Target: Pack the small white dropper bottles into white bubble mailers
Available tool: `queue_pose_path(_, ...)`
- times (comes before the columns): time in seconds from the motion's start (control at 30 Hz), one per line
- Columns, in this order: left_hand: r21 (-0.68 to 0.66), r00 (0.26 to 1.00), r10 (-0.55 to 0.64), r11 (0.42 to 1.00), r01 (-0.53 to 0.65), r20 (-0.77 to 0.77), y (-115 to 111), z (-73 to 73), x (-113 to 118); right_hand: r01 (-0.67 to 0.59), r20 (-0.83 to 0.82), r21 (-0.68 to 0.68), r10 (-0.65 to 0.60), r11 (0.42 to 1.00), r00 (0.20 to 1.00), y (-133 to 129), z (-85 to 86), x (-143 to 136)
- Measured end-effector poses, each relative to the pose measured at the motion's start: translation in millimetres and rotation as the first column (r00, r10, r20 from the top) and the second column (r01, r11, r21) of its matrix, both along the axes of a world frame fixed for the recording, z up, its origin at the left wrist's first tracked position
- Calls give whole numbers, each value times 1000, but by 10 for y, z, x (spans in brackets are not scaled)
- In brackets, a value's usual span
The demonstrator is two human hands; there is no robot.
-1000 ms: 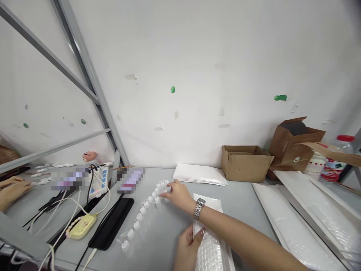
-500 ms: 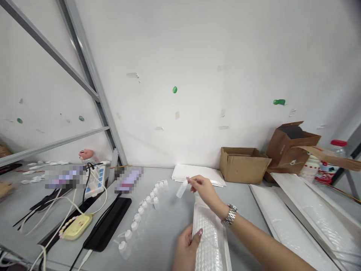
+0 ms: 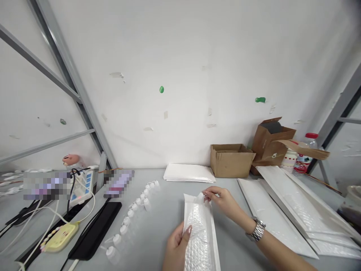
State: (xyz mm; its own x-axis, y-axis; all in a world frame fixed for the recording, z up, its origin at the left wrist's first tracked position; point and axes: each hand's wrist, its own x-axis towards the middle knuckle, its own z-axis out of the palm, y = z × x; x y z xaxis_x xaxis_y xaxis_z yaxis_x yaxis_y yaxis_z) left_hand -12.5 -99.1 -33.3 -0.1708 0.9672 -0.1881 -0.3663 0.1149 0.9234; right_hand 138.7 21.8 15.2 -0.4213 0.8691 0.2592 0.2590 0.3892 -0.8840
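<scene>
A white bubble mailer (image 3: 199,233) stands at the front middle, its opening facing away from me. My left hand (image 3: 177,246) grips its left edge, thumb on the bubbled face. At the mailer's top right corner, my right hand (image 3: 216,195) pinches a small translucent bottle (image 3: 200,197), mostly hidden by the fingers and the mailer's edge. Small white-capped bottles (image 3: 130,213) stand in a slanting row on the grey table (image 3: 158,226), left of the mailer.
Flat white sheets or envelopes (image 3: 188,173) lie by the wall. Behind on the right are a cardboard box (image 3: 232,163) and brown bag (image 3: 270,145). More mailers (image 3: 276,214) lie right. A black pad (image 3: 97,229), power strip (image 3: 81,188) and cables occupy the left.
My right hand has moved down and right, bringing the bottle to the mailer's opening. My left hand still holds the mailer. The head view has turned slightly right.
</scene>
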Motion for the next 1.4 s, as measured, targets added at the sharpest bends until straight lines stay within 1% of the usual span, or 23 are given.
queue_pose_path(0.17,25,999,2,1000,-3,49,-15,29,10,-144,34,-81,147,986,988,93,179,120)
queue_pose_path(0.27,36,997,-25,999,22,68,-24,50,18,-246,107,-145,262,958,959,145,232,161)
queue_pose_path(0.33,36,997,-29,999,26,73,-29,62,16,-330,179,-186,362,925,915,159,254,165)
queue_pose_path(0.4,28,997,-24,999,22,71,-31,65,9,-406,267,-245,464,881,845,163,280,162)
queue_pose_path(0.47,14,997,-21,1000,20,73,-28,58,0,-434,352,-313,528,845,773,167,319,163)
queue_pose_path(0.5,10,997,-20,1000,20,79,-24,49,-2,-427,394,-332,535,841,748,169,342,163)
queue_pose_path(0.53,7,996,-19,1000,19,89,-19,39,-4,-401,434,-322,510,858,743,169,366,162)
queue_pose_path(0.57,5,995,-17,1000,17,102,-13,28,-4,-357,469,-276,449,893,761,167,389,157)
queue_pose_path(0.63,4,991,-8,1000,7,133,-1,8,-1,-243,502,-128,274,961,820,153,422,128)
queue_pose_path(0.7,7,988,4,1000,-6,155,8,-5,2,-165,493,-14,151,986,857,119,431,75)
queue_pose_path(0.73,11,987,10,1000,-12,159,10,-7,4,-160,492,2,138,987,860,93,428,45)
queue_pose_path(0.9,12,986,69,997,-72,152,11,4,4,-242,505,-23,221,970,835,-86,401,-44)
queue_pose_path(1.0,25,983,87,995,-92,164,16,6,12,-359,483,-137,379,923,790,-129,411,-57)
queue_pose_path(1.03,36,982,85,995,-93,169,19,5,17,-383,478,-157,410,910,777,-113,417,-77)
queue_pose_path(1.07,48,981,83,995,-92,174,21,4,21,-380,477,-143,401,914,782,-82,423,-113)
queue_pose_path(1.1,58,981,81,994,-92,176,23,4,25,-344,475,-92,345,934,810,-37,426,-171)
queue_pose_path(1.17,70,982,76,994,-89,172,22,8,30,-211,412,71,164,975,896,81,424,-361)
queue_pose_path(1.2,76,984,70,994,-84,164,19,12,31,-146,349,142,89,979,933,145,417,-492)
queue_pose_path(1.23,82,986,63,994,-77,155,15,16,30,-122,283,175,69,977,957,206,404,-643)
queue_pose_path(1.27,87,988,56,994,-69,144,11,19,29,-135,235,166,93,977,967,261,388,-806)
queue_pose_path(1.3,92,990,49,994,-62,135,8,21,26,-162,204,122,135,979,970,308,367,-976)
queue_pose_path(1.33,95,991,45,994,-57,128,6,20,24,-187,192,67,172,980,966,347,345,-1146)
queue_pose_path(1.4,98,991,48,993,-60,121,6,9,19,-185,215,15,177,983,960,400,295,-1456)
